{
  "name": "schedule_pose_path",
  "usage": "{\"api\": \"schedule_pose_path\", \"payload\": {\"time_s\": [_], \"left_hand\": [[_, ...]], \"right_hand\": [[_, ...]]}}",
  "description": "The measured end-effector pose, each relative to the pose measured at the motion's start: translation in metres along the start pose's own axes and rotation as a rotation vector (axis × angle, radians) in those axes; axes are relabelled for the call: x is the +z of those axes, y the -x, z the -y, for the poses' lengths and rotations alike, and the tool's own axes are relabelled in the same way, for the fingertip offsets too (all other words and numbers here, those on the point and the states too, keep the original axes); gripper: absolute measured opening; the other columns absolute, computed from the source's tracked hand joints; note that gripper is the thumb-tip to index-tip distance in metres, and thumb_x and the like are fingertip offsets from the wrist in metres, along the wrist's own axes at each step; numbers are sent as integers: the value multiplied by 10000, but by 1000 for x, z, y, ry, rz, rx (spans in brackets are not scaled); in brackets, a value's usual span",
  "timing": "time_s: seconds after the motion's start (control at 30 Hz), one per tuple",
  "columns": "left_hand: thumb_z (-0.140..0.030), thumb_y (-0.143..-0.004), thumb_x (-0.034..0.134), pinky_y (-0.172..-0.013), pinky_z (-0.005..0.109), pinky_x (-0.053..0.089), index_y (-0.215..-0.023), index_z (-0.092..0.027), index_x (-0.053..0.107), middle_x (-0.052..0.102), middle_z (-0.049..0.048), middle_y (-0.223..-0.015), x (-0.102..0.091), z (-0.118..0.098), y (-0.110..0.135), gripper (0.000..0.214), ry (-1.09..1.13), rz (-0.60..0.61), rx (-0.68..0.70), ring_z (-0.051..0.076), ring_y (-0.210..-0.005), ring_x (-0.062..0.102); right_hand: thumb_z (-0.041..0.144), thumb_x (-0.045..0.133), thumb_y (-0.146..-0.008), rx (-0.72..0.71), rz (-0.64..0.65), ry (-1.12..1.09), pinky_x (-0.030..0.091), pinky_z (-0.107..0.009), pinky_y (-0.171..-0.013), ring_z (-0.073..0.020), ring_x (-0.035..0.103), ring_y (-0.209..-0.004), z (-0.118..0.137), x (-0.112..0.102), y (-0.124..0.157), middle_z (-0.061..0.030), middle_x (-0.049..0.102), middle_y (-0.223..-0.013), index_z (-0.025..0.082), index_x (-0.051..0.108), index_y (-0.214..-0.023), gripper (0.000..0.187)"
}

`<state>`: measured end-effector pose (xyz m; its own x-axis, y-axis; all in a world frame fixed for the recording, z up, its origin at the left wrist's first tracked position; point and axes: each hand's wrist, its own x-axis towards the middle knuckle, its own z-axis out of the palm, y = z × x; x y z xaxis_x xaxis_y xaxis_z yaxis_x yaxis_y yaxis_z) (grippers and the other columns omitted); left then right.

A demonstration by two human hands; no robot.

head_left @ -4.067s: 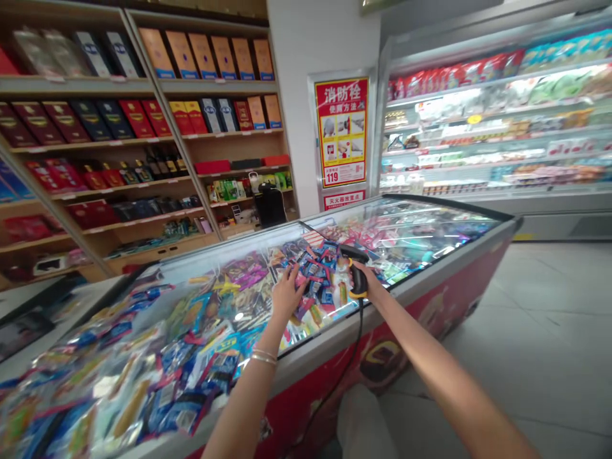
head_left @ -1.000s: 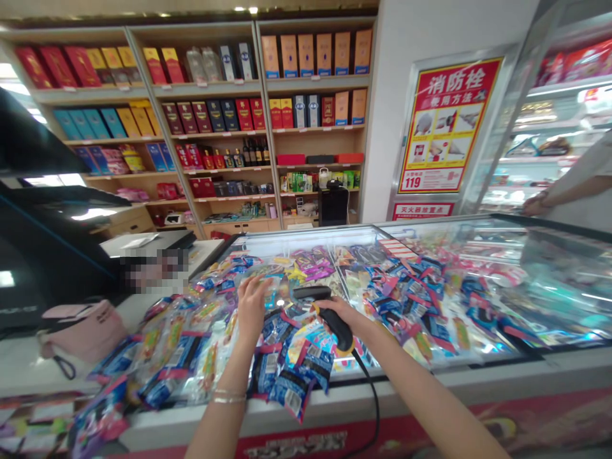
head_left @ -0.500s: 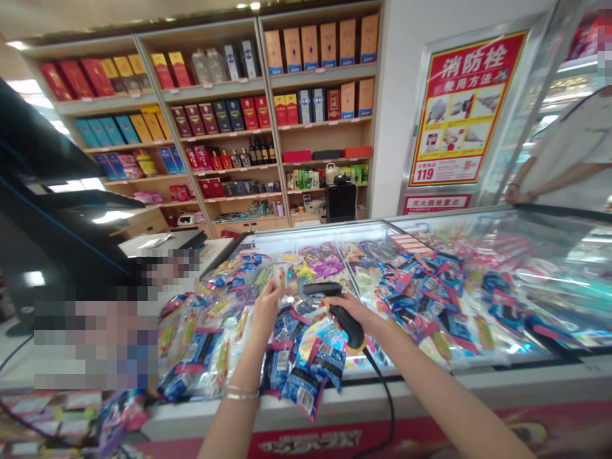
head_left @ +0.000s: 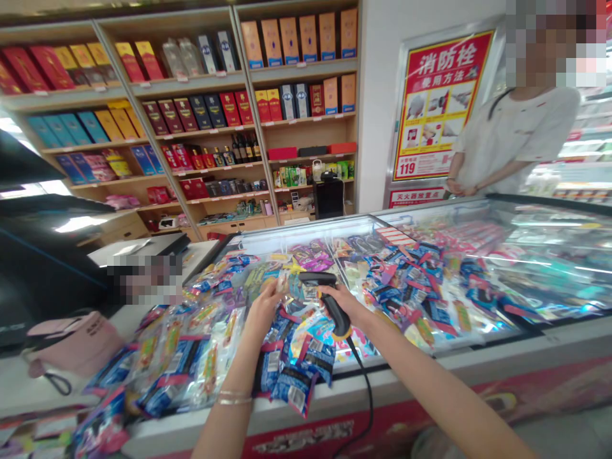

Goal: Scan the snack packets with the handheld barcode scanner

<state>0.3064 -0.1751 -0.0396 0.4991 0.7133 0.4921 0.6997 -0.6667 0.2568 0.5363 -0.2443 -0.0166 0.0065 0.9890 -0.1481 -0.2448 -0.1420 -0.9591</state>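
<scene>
Your barcode scanner (head_left: 336, 315) is above the middle of the glass-topped chest freezer (head_left: 482, 366), your right hand (head_left: 348, 306) wrapped around its handle, its black cable (head_left: 368, 398) hanging over the front edge. Just beside the scanner's head, your left hand (head_left: 262, 306) pinches what looks like a small clear packet (head_left: 283, 284), though it blurs into the goods behind. Blue snack packets (head_left: 294, 384) lie below your hands near the front edge. Farther left sits a pink pouch (head_left: 79, 341); beyond the freezer's far side stands a person in a white top (head_left: 521, 137).
</scene>
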Motion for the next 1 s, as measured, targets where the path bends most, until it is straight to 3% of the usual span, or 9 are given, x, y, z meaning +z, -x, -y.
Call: {"api": "schedule_pose_path", "payload": {"time_s": [0.23, 0.43, 0.83, 1.0], "left_hand": [[-26, -762, 384, -898, 283, 481, -766, -207, 686, 575, 50, -1296, -1, -3, -2, 352, 77, 61, -4, 182, -1095, 602], [-40, -778, 393, -782, 230, 473, -717, -199, 670, 671, 51, -1014, -4, -7, -6, 325, 109, 157, 9, 146, -880, 643], [-33, -757, 387, -849, 264, 437, -708, -200, 669, 659, 58, -913, -3, -8, -8, 331, 159, 235, -32, 165, -921, 600], [-22, -736, 399, -785, 261, 426, -683, -187, 652, 650, 58, -855, -2, -10, -10, 307, 101, 245, -45, 167, -844, 579]], "right_hand": [[316, 613, -783, 24, -43, -13, 411, -208, -355, -103, 520, -360, -4, 0, -4, -1, 605, -526, 163, 564, -697, 182], [306, 585, -809, 51, -33, -36, 416, -215, -352, -107, 519, -354, -9, -1, -7, -7, 593, -518, 156, 557, -667, 208], [287, 557, -818, 117, -58, -60, 425, -217, -342, -110, 518, -348, -19, -1, -17, -9, 580, -496, 145, 564, -666, 208], [287, 555, -816, 124, -80, -52, 426, -208, -350, -107, 526, -354, -17, 0, -15, -5, 581, -498, 150, 564, -671, 199]]}}
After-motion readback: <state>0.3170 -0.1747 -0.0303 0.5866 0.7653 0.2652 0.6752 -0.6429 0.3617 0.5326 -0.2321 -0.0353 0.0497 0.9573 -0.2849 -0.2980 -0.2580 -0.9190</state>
